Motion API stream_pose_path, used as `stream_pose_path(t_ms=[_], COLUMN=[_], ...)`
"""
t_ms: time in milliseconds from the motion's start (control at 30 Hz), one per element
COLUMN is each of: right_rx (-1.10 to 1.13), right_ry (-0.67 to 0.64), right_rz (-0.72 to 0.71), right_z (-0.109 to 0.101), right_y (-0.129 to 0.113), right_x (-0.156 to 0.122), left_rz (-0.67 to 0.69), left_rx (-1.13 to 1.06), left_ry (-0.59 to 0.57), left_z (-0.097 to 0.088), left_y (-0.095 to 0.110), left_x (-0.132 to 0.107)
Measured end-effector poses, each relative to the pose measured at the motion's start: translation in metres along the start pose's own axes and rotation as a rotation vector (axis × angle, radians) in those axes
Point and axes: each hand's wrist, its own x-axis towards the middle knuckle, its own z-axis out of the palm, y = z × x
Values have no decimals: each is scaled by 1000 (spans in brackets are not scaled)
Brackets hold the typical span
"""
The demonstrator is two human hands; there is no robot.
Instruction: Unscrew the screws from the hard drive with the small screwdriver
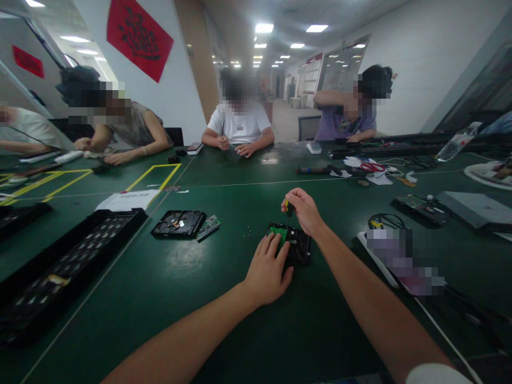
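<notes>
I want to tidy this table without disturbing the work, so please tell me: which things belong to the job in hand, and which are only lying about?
In the job: screwdriver, held in the right hand; hard drive, under the left hand; its green board; perhaps the tiny loose bits.

Seemingly just lying about: plastic bottle; paper sheet; coiled cable.

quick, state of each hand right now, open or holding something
Left hand: open, resting on the black rectangular hard drive with green circuit board.
Right hand: closed, holding a yellow-and-black screwdriver.
</notes>
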Motion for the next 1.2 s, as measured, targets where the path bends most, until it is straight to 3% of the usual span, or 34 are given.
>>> stream_pose_path(t_ms=[567, 1000, 1200], right_rx=[-40, 171, 53], right_ry=[-87, -89, -116], right_rz=[-56, 28, -31], right_z=[-4, 6, 7], right_y=[-5, 1, -3], right_x=[3, -1, -3], left_rz=[8, 7, 10], left_rx=[7, 10, 14], left_ry=[-6, 2, -5], left_z=[-1, -1, -3], left_y=[0, 1, 1], left_x=[1, 1, 0])
